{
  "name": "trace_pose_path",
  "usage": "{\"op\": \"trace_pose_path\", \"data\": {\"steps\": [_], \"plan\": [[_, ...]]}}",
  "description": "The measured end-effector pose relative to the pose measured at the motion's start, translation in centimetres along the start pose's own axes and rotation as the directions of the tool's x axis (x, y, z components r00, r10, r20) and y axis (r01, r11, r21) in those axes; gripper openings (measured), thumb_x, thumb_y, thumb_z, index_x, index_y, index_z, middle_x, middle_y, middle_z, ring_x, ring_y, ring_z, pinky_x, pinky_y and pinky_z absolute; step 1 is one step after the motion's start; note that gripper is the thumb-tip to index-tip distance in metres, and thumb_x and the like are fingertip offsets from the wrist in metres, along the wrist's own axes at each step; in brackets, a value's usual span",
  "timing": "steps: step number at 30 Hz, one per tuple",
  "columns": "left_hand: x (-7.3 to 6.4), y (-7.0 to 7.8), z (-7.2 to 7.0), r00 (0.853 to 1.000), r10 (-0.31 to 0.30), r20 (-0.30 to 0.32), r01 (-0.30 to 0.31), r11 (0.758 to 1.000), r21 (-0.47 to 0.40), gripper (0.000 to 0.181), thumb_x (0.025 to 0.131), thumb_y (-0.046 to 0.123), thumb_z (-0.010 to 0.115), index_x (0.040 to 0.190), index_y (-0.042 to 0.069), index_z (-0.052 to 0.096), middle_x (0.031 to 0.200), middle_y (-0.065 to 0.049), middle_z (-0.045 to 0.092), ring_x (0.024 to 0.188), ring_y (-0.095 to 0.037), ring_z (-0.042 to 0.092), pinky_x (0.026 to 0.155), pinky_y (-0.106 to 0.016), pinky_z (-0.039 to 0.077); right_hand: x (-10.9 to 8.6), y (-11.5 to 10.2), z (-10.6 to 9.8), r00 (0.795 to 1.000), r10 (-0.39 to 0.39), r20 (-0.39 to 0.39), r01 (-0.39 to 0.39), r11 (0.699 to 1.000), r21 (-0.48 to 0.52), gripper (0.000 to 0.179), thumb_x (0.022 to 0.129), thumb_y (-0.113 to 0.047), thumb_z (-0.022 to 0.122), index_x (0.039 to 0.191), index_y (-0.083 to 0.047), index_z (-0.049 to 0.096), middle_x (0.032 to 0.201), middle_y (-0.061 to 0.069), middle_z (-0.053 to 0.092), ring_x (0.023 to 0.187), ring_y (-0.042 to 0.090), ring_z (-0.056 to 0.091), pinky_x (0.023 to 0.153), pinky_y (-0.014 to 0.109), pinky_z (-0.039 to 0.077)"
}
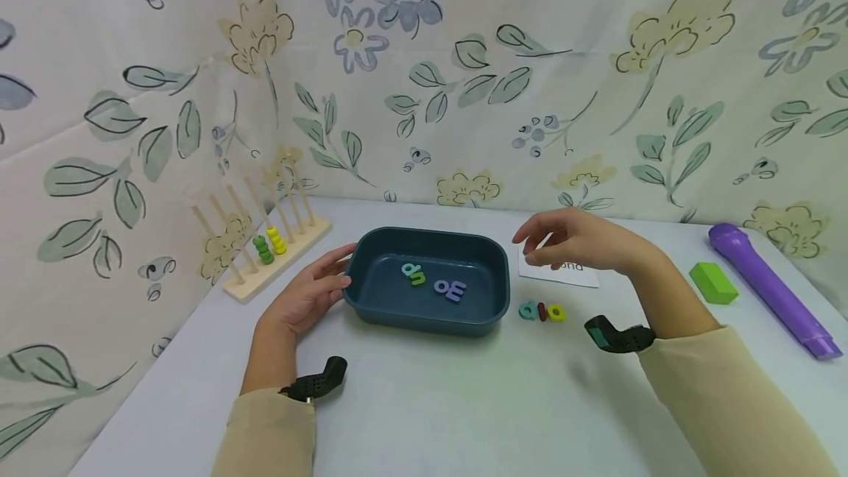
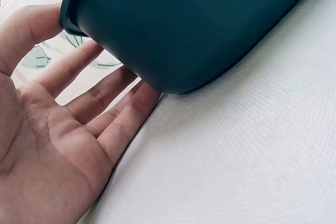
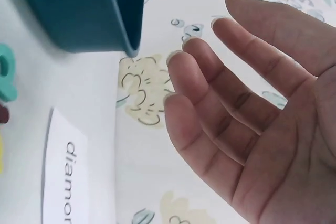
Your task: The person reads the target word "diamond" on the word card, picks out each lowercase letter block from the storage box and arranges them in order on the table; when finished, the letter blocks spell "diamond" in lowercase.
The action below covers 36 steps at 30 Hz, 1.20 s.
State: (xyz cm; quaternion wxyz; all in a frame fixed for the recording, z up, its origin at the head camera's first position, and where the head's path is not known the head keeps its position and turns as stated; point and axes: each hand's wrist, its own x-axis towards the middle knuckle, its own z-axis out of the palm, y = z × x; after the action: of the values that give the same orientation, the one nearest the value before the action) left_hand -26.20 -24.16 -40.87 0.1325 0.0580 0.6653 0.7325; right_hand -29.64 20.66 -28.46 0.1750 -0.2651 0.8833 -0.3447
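A dark teal plastic bin (image 1: 417, 321) stands on the table. My left hand (image 1: 311, 291) touches its left end, thumb at the rim and the other fingers stretched along the wall (image 2: 173, 35). Inside lie a teal letter (image 1: 411, 269) with a green letter n (image 1: 418, 279), and purple letters o (image 1: 441, 286) and m (image 1: 456, 291). My right hand (image 1: 575, 239), fingers loosely bent and holding nothing, hovers over a white word card (image 1: 559, 274), partly covering it. In the right wrist view the card (image 3: 65, 177) shows "diamon". Before it lie teal (image 1: 527, 310), dark red (image 1: 542, 311) and yellow (image 1: 556, 313) letters.
A wooden peg rack (image 1: 281, 263) with green beads (image 1: 263, 249) and yellow beads (image 1: 275, 241) stands at the left. To the right are a green block (image 1: 712, 283) and a long purple microphone-shaped object (image 1: 771, 289). A floral curtain (image 1: 424, 116) hangs behind the table.
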Motion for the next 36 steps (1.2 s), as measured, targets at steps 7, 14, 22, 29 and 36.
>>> {"op": "trace_pose_path", "data": {"steps": [7, 14, 22, 29, 36], "plan": [[0.1, -0.2, 0.2, 1.0, -0.013, -0.02, 0.013, 1.0, -0.007, 0.068, 0.099, 0.009, 0.063, 0.161, 0.015, 0.036, 0.167, -0.014, 0.029, 0.138, -0.022, 0.046, 0.1, -0.02, 0.051, 2.1, -1.5, -0.2, 0.999, -0.019, 0.05, 0.018, 1.0, 0.023, 0.031, 0.1, -0.028, 0.067, 0.127, -0.013, 0.068, 0.119, 0.013, 0.07, 0.103, 0.027, 0.067, 0.088, 0.041, 0.06], [0.1, -0.2, 0.5, 0.999, -0.021, -0.036, 0.021, 1.0, -0.003, 0.068, 0.098, 0.01, 0.064, 0.16, 0.016, 0.038, 0.167, -0.012, 0.031, 0.143, -0.028, 0.043, 0.1, -0.02, 0.051, 4.2, -2.5, 0.3, 0.994, 0.026, 0.11, -0.028, 0.999, 0.025, 0.032, 0.098, -0.028, 0.068, 0.127, -0.013, 0.069, 0.122, 0.014, 0.07, 0.104, 0.03, 0.067, 0.089, 0.044, 0.06], [0.0, -0.5, 0.5, 0.999, -0.026, -0.028, 0.026, 1.0, -0.007, 0.067, 0.098, 0.009, 0.064, 0.16, 0.015, 0.038, 0.165, -0.013, 0.032, 0.137, -0.023, 0.049, 0.1, -0.021, 0.051, 6.3, -3.1, 1.4, 0.976, 0.085, 0.199, -0.088, 0.996, 0.008, 0.037, 0.097, -0.029, 0.069, 0.13, -0.011, 0.068, 0.122, 0.012, 0.07, 0.103, 0.029, 0.068, 0.087, 0.04, 0.061], [0.0, -0.2, 0.3, 0.999, -0.026, -0.029, 0.026, 1.0, -0.007, 0.068, 0.098, 0.011, 0.065, 0.16, 0.016, 0.038, 0.167, -0.012, 0.031, 0.141, -0.025, 0.044, 0.1, -0.02, 0.051, 8.1, -4.1, 1.9, 0.966, 0.091, 0.243, -0.094, 0.996, 0.001, 0.035, 0.097, -0.025, 0.07, 0.129, -0.011, 0.068, 0.126, 0.014, 0.07, 0.105, 0.03, 0.069, 0.089, 0.04, 0.06], [0.1, 0.0, 0.2, 0.999, -0.023, -0.028, 0.023, 1.0, -0.012, 0.069, 0.098, 0.011, 0.065, 0.161, 0.016, 0.037, 0.167, -0.012, 0.03, 0.14, -0.024, 0.046, 0.1, -0.021, 0.051, 9.8, -4.4, 2.5, 0.944, 0.132, 0.304, -0.141, 0.99, 0.009, 0.043, 0.094, -0.023, 0.071, 0.134, -0.01, 0.064, 0.125, 0.015, 0.071, 0.111, 0.034, 0.067, 0.095, 0.043, 0.058]]}}
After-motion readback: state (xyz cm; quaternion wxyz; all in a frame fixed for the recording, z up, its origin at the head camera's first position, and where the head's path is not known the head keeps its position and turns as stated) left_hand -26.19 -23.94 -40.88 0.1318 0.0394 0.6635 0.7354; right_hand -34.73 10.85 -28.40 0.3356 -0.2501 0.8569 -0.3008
